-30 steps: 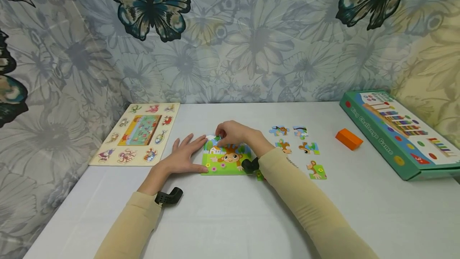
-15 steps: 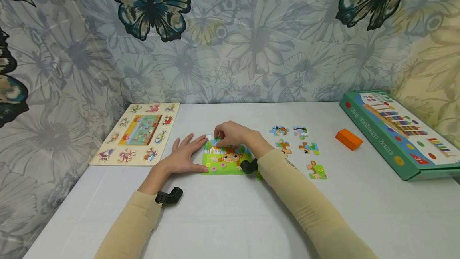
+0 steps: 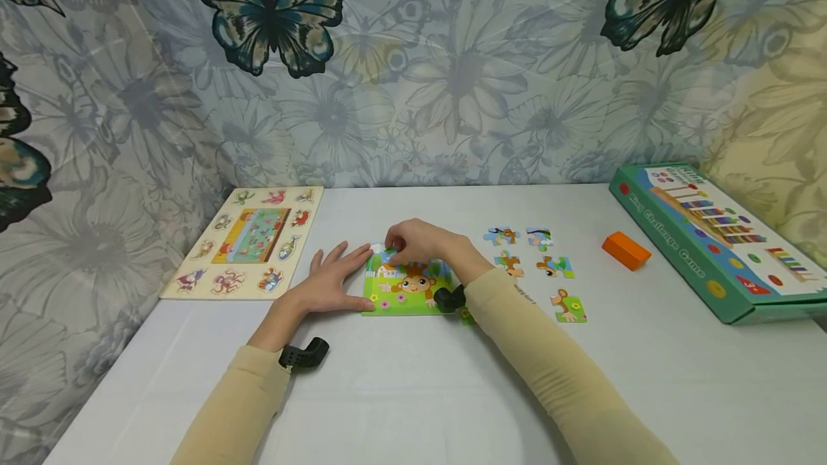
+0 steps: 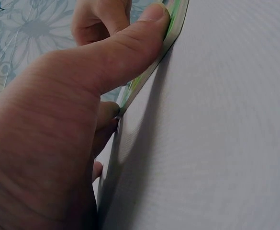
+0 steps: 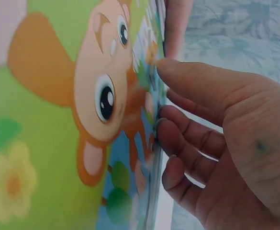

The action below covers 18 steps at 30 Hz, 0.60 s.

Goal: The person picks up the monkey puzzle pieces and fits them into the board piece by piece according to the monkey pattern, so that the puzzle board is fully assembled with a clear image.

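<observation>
A green picture board (image 3: 388, 308) with a smiling monkey lies flat on the white table. My left hand (image 3: 328, 284) rests at its left side with fingers spread, the thumb (image 4: 151, 26) pressing its near corner. At the far left part of the picture, my right hand (image 3: 421, 241) bends over with curled fingers. Thumb and fingertips pinch a small puzzle piece against the board there; the piece is mostly hidden by the fingers. Up close in the right wrist view, the monkey's face (image 5: 99, 103) fills the board beside the right thumb (image 5: 178, 74).
Several loose puzzle pieces (image 3: 569, 306) lie right of the board, one partly under the right wrist. Farther right are an orange block (image 3: 626, 250) and a green game box (image 3: 723, 250). A cream board with sea animals (image 3: 194, 271) lies at the left. A patterned wall stands behind.
The right fingers have shifted very slightly left at the far left corner of the monkey picture. The left hand stays in place.
</observation>
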### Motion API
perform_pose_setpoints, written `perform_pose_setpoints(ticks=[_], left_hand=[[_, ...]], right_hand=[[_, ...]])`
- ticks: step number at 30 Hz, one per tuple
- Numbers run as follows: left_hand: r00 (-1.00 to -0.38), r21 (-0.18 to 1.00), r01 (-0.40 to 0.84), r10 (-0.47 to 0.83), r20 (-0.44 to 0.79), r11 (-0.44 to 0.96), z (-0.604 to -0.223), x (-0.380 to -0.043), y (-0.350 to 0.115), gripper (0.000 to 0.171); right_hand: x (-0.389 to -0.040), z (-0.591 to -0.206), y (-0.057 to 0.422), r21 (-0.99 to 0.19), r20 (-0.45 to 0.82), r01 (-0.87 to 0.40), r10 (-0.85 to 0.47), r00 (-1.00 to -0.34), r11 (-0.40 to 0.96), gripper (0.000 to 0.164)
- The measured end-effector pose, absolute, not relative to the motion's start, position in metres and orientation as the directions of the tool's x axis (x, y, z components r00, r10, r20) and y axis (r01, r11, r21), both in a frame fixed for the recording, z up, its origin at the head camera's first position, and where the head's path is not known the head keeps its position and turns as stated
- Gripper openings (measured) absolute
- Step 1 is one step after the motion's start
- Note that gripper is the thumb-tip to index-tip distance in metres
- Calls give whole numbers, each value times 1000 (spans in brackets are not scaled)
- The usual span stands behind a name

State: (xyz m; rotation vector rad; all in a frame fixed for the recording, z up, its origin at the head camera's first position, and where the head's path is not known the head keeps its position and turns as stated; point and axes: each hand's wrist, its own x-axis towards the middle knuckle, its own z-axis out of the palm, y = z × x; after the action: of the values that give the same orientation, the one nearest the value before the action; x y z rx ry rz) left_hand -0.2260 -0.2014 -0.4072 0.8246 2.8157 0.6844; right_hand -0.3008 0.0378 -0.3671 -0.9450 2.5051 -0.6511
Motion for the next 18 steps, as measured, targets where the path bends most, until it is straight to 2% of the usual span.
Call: perform_pose_setpoints(ticks=[5,12,18], left_hand=[[-842,459,481,539,5,747,-407,-225,-201,101],[-844,456,479,537,5,750,-406,-225,-201,101],[-842,455,486,540,13,747,-406,-225,-200,101]], right_hand=[[-302,-363,47,-578,-195,-481,-683,-704,660,33],[-308,-354,69,-562,-127,-535,-705,-698,630,37],[-311,-346,93,-581,-103,-517,-687,-719,629,40]])
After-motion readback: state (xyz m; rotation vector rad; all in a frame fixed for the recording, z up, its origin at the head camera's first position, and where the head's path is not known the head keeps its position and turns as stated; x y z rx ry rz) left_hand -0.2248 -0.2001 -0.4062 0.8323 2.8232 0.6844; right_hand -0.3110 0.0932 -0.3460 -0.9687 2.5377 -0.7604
